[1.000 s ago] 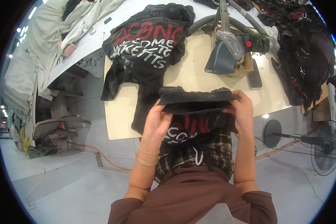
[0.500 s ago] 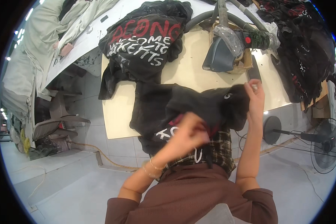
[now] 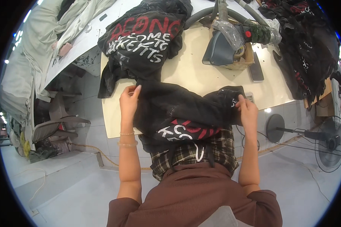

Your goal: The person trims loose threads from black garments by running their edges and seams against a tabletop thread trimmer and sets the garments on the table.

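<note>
head fisheye | left of worn pair | looks down and forward | torso (image 3: 191, 189) near, table (image 3: 189, 64) beyond

Black printed top (image 3: 193, 102) over plaid shorts (image 3: 224, 149); left hand (image 3: 129, 99) at its left edge, right hand (image 3: 248, 110) pinching its right end; pedestal fan (image 3: 331, 142) right of it

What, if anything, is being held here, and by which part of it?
A black top: the right grip pinches its edge at the right end. The left grip is at its left edge; whether it holds there can't be told.
</note>
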`<action>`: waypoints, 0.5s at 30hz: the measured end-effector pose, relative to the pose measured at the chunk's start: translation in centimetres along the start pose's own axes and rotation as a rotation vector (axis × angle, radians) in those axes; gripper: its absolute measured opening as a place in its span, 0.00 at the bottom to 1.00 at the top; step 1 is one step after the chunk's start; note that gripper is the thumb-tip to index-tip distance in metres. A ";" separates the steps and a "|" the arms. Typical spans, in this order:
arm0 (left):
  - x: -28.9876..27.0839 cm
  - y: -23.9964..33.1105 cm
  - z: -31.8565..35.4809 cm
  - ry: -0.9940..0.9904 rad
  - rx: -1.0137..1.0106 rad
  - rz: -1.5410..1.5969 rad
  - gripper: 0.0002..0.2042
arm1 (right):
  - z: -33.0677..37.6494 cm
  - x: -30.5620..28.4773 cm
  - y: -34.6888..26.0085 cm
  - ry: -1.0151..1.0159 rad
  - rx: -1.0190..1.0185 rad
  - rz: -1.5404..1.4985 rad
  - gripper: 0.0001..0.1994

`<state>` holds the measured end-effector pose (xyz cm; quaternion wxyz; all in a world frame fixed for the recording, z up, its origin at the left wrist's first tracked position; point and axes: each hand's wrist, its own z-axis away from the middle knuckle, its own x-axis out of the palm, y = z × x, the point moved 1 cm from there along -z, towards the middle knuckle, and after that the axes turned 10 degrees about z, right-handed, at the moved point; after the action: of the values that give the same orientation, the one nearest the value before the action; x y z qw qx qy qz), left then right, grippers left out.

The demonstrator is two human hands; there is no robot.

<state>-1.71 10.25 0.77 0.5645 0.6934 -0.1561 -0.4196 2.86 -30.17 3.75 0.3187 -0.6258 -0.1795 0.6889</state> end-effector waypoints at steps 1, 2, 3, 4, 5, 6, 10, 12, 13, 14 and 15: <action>0.8 0.1 -0.2 -0.065 -0.065 -0.001 0.14 | 0.3 0.0 -0.5 -0.054 0.050 0.008 0.25; 1.2 0.2 -0.3 -0.127 -0.129 -0.003 0.16 | 0.4 0.7 -0.4 -0.125 0.100 -0.027 0.22; 1.3 -0.3 -0.4 -0.130 -0.126 0.000 0.16 | 0.6 1.1 -0.4 -0.121 0.101 -0.027 0.22; 1.4 -0.5 -0.6 -0.192 -0.084 -0.028 0.17 | 0.8 1.4 -0.5 -0.138 0.023 -0.035 0.21; 1.4 -0.6 -0.6 -0.251 -0.042 -0.056 0.18 | 1.0 1.9 -0.5 -0.156 -0.057 -0.044 0.20; 1.3 -0.8 -0.4 -0.267 -0.060 -0.006 0.15 | 1.0 2.4 -0.5 -0.125 -0.066 -0.158 0.14; -0.7 0.7 0.7 -0.139 -0.146 0.644 0.08 | 0.1 3.4 -1.9 -0.076 -0.024 -1.084 0.03; -3.3 5.0 2.2 -0.081 -0.074 0.818 0.07 | 0.2 1.0 -4.5 0.018 -0.041 -1.101 0.04; -4.9 5.7 2.6 -0.104 -0.048 0.911 0.07 | 0.1 0.4 -5.3 0.109 -0.062 -1.119 0.04; -5.4 6.1 3.5 -0.100 -0.048 0.911 0.07 | -0.2 0.2 -5.1 0.106 -0.063 -1.118 0.04; -5.6 6.5 4.5 -0.130 -0.006 0.895 0.07 | -0.7 -0.3 -4.4 0.277 -0.150 -0.967 0.05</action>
<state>-6.78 9.16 8.95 0.6815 0.5281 -0.4745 -0.1774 4.51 -27.23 6.75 0.5761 -0.5779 -0.4537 0.3582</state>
